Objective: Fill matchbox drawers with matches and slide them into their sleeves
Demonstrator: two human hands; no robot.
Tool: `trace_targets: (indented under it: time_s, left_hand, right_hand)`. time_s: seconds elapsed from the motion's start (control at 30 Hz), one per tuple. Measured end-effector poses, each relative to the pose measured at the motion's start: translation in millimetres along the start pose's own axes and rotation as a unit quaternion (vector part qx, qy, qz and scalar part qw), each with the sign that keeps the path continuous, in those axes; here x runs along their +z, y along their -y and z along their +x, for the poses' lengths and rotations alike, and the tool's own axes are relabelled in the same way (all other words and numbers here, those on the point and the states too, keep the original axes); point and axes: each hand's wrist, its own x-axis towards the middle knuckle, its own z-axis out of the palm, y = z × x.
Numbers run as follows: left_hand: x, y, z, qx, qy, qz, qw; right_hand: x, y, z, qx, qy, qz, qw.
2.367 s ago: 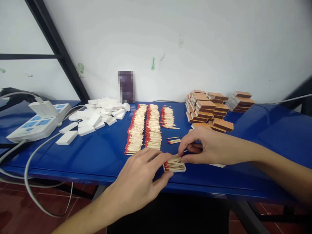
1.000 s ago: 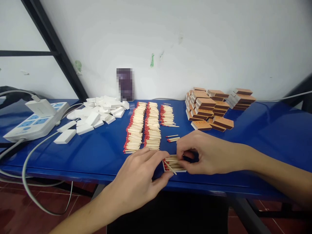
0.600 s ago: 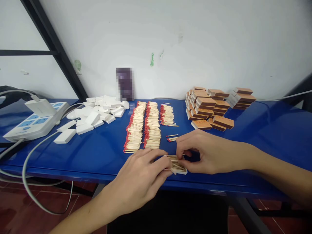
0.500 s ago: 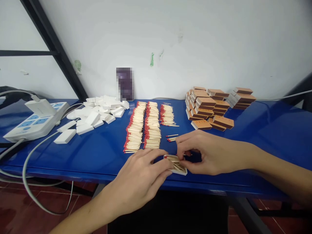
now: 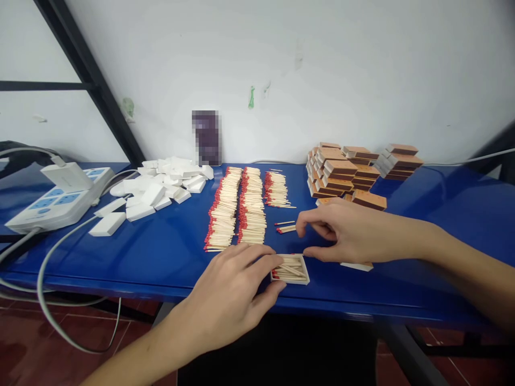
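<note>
A small white matchbox tray [image 5: 304, 269] lies near the table's front edge, with several matches [image 5: 293, 268] inside. My left hand [image 5: 237, 284] grips its left end, fingers at the back side and thumb at the front. Just behind and to the right of the tray is my right hand [image 5: 341, 230], thumb and forefinger apart with nothing visible between them. Its forefinger is beside a few loose red-tipped matches [image 5: 285, 229]. Partly hidden beneath that hand lies a matchbox cover [image 5: 364, 266]. Rows of matches [image 5: 252, 209] are laid out beyond my left hand.
White trays [image 5: 153, 194] are heaped at the left near a power strip [image 5: 60, 201] with cables. Stacked matchbox covers [image 5: 340, 169] stand at the back right. A pixelated dark upright object [image 5: 206, 136] leans on the wall. The blue table [image 5: 161, 257] ends close in front.
My right hand has drawn back from the tray, moving up and right, and its fingers have opened. The tray's matches and the cover under that hand now show more. My left hand stays on the tray.
</note>
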Motion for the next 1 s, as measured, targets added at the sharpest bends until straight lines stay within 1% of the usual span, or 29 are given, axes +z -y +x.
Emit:
trace_targets:
  time_s: [0.13, 0.2, 0.27, 0.37, 0.5, 0.7, 0.83, 1.0]
  left_hand:
    - [0.8, 0.6, -0.3, 0.005, -0.004, 0.007, 1.000]
    - [0.4, 0.6, 0.1, 0.006, 0.000, 0.008, 1.000]
    - [-0.6, 0.3, 1.0, 0.004, 0.010, 0.004, 1.000]
    - [-2.8, -0.4, 2.2, -0.001, 0.030, -0.005, 1.000]
    - [-5.3, -0.6, 0.9, 0.018, 0.050, 0.002, 0.999]
    - [-5.2, 0.9, -1.3, 0.029, 0.066, 0.017, 0.997]
    - [-3.4, 0.5, 0.1, 0.030, 0.058, 0.018, 0.998]
    - [-2.6, -1.8, -0.5, 0.018, 0.050, 0.021, 0.998]
  right_hand:
    - [2.0, -3.8, 2.0, -0.033, 0.048, 0.026, 0.998]
    - [4.6, -5.4, 4.3, -0.042, 0.055, 0.032, 0.997]
    - [7.5, -8.1, 7.5, -0.034, 0.032, 0.023, 0.999]
    - [12.1, -14.4, 13.3, -0.017, -0.019, -0.002, 1.000]
    - [17.3, -21.9, 18.2, -0.008, -0.064, 0.003, 0.998]
    - [17.5, -19.5, 16.9, -0.005, -0.037, 0.044, 0.998]
    - [14.5, -13.7, 14.7, -0.004, -0.006, 0.047, 0.999]
    - [16.0, -7.6, 11.3, -0.004, -0.009, 0.035, 0.999]
